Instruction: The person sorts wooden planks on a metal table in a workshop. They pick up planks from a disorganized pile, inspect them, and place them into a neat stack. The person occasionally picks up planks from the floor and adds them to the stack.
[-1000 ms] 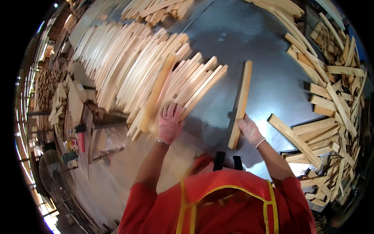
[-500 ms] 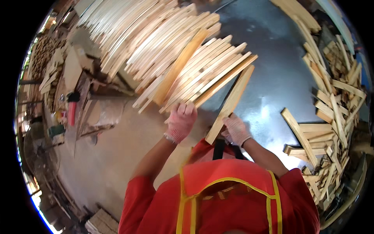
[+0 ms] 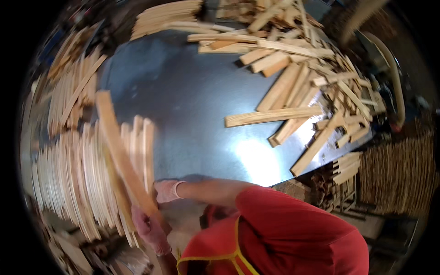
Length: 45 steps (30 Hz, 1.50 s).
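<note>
Both my hands wear pale pinkish knit gloves. My left hand (image 3: pixel 150 230) closes around the lower end of a wooden plank (image 3: pixel 120 151), which slants up and to the left over a row of planks. Just right of that plank, my right hand (image 3: pixel 167 190) is beside the near right end of the row. Its fingers are blurred, and whether they grip or only touch the wood does not show. The row of planks (image 3: pixel 73 174) lies side by side on the left of the dark metal table (image 3: pixel 192 91). Another plank (image 3: pixel 117 183) lies across it.
A loose heap of wood pieces (image 3: pixel 316 68) covers the table's far right, with one plank (image 3: pixel 273 116) lying apart toward the middle. More planks (image 3: pixel 167 13) are stacked at the far edge. Tall wood stacks (image 3: pixel 398 169) stand beyond the right side.
My view has turned to the right, so the heap now fills the right half. The slanted plank's lower end is now in my left hand, which was earlier at the row's edge.
</note>
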{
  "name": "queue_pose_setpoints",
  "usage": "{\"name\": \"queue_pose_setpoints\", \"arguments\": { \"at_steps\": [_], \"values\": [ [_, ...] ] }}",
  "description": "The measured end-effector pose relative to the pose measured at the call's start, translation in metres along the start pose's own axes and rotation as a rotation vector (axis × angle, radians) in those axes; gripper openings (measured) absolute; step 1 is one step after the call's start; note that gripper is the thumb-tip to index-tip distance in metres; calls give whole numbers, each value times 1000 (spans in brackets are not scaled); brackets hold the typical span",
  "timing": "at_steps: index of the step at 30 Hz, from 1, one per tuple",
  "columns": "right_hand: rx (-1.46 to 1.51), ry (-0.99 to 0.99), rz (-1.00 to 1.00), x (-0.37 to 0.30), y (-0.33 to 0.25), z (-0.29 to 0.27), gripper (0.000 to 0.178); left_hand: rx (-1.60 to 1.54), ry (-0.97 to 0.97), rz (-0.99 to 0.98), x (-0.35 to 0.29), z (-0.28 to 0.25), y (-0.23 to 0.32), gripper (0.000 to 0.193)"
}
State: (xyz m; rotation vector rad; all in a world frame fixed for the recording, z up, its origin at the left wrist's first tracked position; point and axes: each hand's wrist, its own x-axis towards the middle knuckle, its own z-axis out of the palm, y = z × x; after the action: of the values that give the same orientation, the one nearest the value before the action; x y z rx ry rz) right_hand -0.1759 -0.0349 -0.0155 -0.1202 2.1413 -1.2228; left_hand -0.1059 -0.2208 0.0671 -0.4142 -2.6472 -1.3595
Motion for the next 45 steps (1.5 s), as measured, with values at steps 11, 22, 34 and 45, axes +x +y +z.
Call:
{"name": "queue_pose_setpoints", "arguments": {
  "at_steps": [11,22,34,45],
  "values": [
    [1255,336,-74,-248,142,-106,59,-438,-740,-209,14,193,123,28],
    [691,1778,-263,-488,289,-471,57,438,-549,670,95,419,231,86],
    [243,1522,862,-454,420,-356,75,556,-918,355,13,356,159,67],
    [1348,1228,-215,-393,328,-282,44,-402,-751,-733,-25,239,149,27]
  ]
}}
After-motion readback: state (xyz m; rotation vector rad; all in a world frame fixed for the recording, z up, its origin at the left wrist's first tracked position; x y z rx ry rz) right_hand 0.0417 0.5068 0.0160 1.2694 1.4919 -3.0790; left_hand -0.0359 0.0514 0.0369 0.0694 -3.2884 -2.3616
